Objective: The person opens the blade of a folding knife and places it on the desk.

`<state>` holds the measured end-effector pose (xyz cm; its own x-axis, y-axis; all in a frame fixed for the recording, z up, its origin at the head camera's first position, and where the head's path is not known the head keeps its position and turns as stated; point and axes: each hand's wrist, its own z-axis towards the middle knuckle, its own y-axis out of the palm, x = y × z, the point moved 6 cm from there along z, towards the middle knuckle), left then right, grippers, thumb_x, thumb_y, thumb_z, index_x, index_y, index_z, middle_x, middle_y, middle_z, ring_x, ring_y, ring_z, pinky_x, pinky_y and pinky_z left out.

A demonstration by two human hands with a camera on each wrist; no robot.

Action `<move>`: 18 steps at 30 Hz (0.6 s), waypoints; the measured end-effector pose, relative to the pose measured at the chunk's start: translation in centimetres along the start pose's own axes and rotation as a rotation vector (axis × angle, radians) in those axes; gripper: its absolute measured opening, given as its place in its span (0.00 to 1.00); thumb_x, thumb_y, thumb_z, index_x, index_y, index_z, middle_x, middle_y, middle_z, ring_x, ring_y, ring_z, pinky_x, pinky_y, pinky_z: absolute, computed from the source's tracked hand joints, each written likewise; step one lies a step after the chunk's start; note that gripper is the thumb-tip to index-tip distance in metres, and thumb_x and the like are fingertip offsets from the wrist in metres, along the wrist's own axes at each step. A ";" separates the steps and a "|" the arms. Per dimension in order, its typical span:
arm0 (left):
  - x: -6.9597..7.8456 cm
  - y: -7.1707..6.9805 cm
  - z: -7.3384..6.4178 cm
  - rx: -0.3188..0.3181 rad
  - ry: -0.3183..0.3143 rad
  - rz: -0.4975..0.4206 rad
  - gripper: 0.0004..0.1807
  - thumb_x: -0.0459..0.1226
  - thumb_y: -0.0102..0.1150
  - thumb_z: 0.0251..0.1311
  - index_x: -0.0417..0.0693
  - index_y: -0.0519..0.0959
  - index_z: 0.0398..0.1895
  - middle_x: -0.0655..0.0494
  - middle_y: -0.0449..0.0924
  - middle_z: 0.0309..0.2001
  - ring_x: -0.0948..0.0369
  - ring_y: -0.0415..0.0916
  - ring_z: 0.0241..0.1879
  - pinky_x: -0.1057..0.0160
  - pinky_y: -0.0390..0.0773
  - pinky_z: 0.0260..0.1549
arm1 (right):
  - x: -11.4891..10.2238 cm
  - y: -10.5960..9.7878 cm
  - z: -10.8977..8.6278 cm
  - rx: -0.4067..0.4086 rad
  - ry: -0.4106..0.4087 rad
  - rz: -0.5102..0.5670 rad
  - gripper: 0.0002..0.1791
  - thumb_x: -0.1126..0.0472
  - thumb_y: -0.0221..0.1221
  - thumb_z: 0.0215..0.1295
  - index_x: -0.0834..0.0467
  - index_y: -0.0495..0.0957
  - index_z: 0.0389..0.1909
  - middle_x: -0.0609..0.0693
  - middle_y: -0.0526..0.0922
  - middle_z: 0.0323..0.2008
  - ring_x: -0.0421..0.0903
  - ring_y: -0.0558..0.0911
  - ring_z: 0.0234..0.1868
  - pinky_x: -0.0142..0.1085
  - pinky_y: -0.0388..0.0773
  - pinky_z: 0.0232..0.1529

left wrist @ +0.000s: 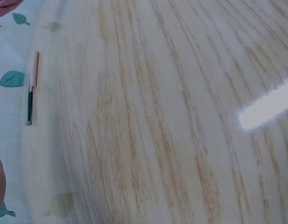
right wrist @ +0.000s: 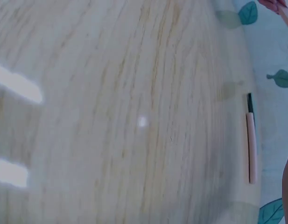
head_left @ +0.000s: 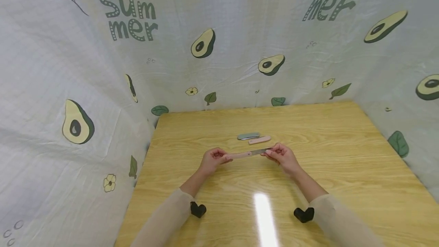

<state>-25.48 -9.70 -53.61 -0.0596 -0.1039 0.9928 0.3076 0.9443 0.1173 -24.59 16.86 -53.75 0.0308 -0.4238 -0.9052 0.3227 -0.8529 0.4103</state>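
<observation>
An unfolded pink-handled folding knife (head_left: 241,155) is held between both hands over the table. My left hand (head_left: 213,160) pinches the end of its pink handle. At the other end, my right hand (head_left: 284,158) pinches the grey blade (head_left: 258,151) near the tip, with thumb and fingers covering that tip. Just beyond the hands, a folded pink knife (head_left: 259,140) lies on the table against a folded blue-green knife (head_left: 248,136). Both wrist views catch this folded pair at the side, with the pink knife (right wrist: 252,149) nearer in the right one.
The wood-grain table (head_left: 219,201) runs under both arms. White cloth (head_left: 233,10) printed with avocados and leaves surrounds its back and sides. A bright light reflection (head_left: 265,216) shows on the tabletop between the forearms. Black pieces (head_left: 198,209) sit at the sleeve cuffs.
</observation>
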 end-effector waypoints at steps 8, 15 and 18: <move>0.0 -0.1 0.0 0.002 -0.029 -0.027 0.09 0.21 0.58 0.59 0.20 0.74 0.41 0.59 0.81 0.28 0.64 0.85 0.32 0.63 0.85 0.39 | 0.6 0.0 -0.2 0.081 0.010 0.104 0.15 0.77 0.48 0.68 0.57 0.78 0.32 0.47 0.87 0.34 0.42 0.88 0.40 0.28 0.82 0.44; 0.3 0.2 0.2 -0.027 -0.032 0.001 0.15 0.25 0.60 0.59 0.17 0.73 0.44 0.60 0.83 0.28 0.65 0.85 0.30 0.55 0.84 0.43 | -0.2 -0.4 0.2 0.048 -0.057 0.115 0.14 0.80 0.48 0.66 0.59 0.73 0.39 0.48 0.87 0.35 0.43 0.88 0.38 0.29 0.83 0.42; 0.1 0.2 0.3 -0.013 -0.048 0.003 0.14 0.25 0.60 0.59 0.18 0.74 0.43 0.59 0.83 0.28 0.64 0.85 0.29 0.56 0.84 0.42 | -0.2 -0.5 0.2 0.042 -0.054 0.099 0.12 0.79 0.49 0.67 0.61 0.72 0.41 0.48 0.87 0.35 0.43 0.88 0.38 0.29 0.83 0.42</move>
<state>-25.72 -9.46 -53.47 -0.1043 -0.0853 0.9909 0.3198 0.9405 0.1146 -24.94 17.35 -53.72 0.0093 -0.5211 -0.8534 0.2802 -0.8179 0.5025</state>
